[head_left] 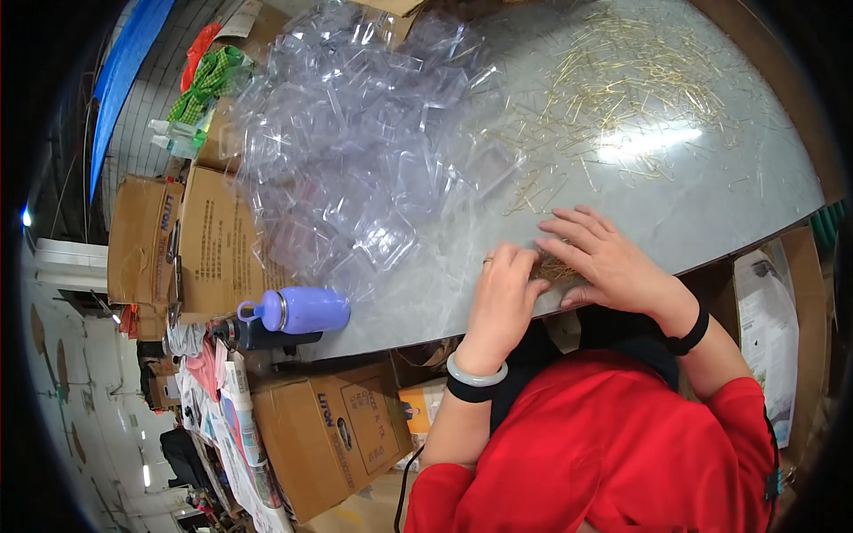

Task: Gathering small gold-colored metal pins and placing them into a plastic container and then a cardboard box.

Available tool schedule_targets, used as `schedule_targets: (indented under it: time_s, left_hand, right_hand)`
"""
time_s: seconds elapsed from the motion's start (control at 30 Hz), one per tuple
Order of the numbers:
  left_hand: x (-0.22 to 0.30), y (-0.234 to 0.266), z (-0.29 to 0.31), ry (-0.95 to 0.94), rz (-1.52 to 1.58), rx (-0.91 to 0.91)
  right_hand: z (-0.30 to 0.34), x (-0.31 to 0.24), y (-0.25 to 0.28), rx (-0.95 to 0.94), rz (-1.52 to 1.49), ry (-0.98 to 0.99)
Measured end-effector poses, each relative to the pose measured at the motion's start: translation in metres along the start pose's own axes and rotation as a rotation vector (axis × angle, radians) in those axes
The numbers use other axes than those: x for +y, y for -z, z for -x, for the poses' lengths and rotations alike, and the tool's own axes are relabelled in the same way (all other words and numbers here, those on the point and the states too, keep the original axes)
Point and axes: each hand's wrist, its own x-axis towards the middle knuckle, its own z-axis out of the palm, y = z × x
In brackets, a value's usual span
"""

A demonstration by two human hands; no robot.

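Observation:
A small bunch of thin gold-coloured wire pieces (556,268) lies at the table's near edge, between my two hands. On its left side my left hand (503,298) has its fingers bent and pressed together, the thumb close to the wires; what they grip, if anything, is hidden. From the right my right hand (609,262) reaches over the bunch, fingers stretched and a little apart, thumb below. Farther off, a wide scatter of gold wire hooks (622,84) covers the table (755,169). A big heap of clear plastic boxes (355,133) fills its left part.
A purple bottle (315,309) lies or stands at the table's near left edge, beside a dark object. Cardboard boxes (218,240) stack up along the left side. Another carton (333,435) sits lower left. At right, an open carton (800,320) holds white wrapping.

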Motion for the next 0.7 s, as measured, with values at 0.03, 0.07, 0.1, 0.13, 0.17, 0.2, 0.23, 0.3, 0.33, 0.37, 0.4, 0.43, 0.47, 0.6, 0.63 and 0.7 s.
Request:
schedule_targets:
  time_s: [0.03, 0.07, 0.1, 0.13, 0.17, 0.2, 0.23, 0.3, 0.33, 0.37, 0.4, 0.43, 0.47, 0.6, 0.63, 0.7]
  left_hand:
    - [0.000, -0.003, 0.001, -0.012, 0.009, 0.028]
    - [-0.001, -0.005, 0.003, -0.023, 0.018, 0.058]
    - [-0.001, -0.008, 0.006, -0.026, 0.031, 0.099]
    - [-0.002, -0.011, 0.009, -0.028, 0.043, 0.140]
    - [-0.002, -0.012, 0.011, -0.034, 0.057, 0.180]
    - [-0.002, -0.011, 0.014, -0.007, 0.095, 0.171]
    - [-0.001, -0.008, 0.018, 0.020, 0.134, 0.162]
    - [0.002, -0.003, 0.024, 0.027, 0.126, 0.155]
    - [0.005, 0.000, 0.026, 0.006, 0.082, 0.157]
    - [0.006, 0.000, 0.027, -0.013, 0.039, 0.159]
    - [0.006, -0.001, 0.028, 0.006, 0.034, 0.153]
    - [0.006, -0.001, 0.027, 0.024, 0.030, 0.147]
    - [0.006, -0.002, 0.025, 0.045, 0.028, 0.145]
    - [-0.003, -0.007, 0.015, 0.059, 0.087, 0.106]
    - [-0.004, -0.010, 0.011, 0.052, 0.105, 0.112]
    - [-0.001, -0.015, 0.010, 0.056, 0.179, 0.119]
  right_hand:
    - [-0.002, -0.001, 0.000, 0.029, 0.073, 0.043]
    - [-0.001, 0.000, -0.001, 0.014, 0.042, 0.021]
    - [0.000, 0.001, -0.003, -0.002, 0.010, 0.000]
    - [0.002, 0.002, -0.004, -0.018, -0.021, -0.021]
    - [0.004, 0.003, -0.003, -0.041, -0.042, -0.043]
    - [0.006, 0.003, -0.002, -0.064, -0.063, -0.065]
    - [0.007, 0.002, -0.002, -0.086, -0.083, -0.088]
    - [0.009, 0.002, -0.004, -0.093, -0.080, -0.106]
    - [0.009, 0.002, -0.004, -0.095, -0.078, -0.116]
    - [0.008, 0.001, -0.004, -0.070, -0.075, -0.112]
    - [0.007, -0.001, -0.004, -0.044, -0.071, -0.108]
    - [0.006, -0.002, -0.005, -0.019, -0.068, -0.103]
    - [0.006, -0.002, -0.004, -0.030, -0.062, -0.080]
    - [0.005, 0.000, -0.001, -0.092, -0.057, -0.016]
    - [0.005, 0.000, -0.001, -0.112, -0.061, -0.008]
    - [0.007, 0.001, -0.004, -0.102, -0.071, -0.018]
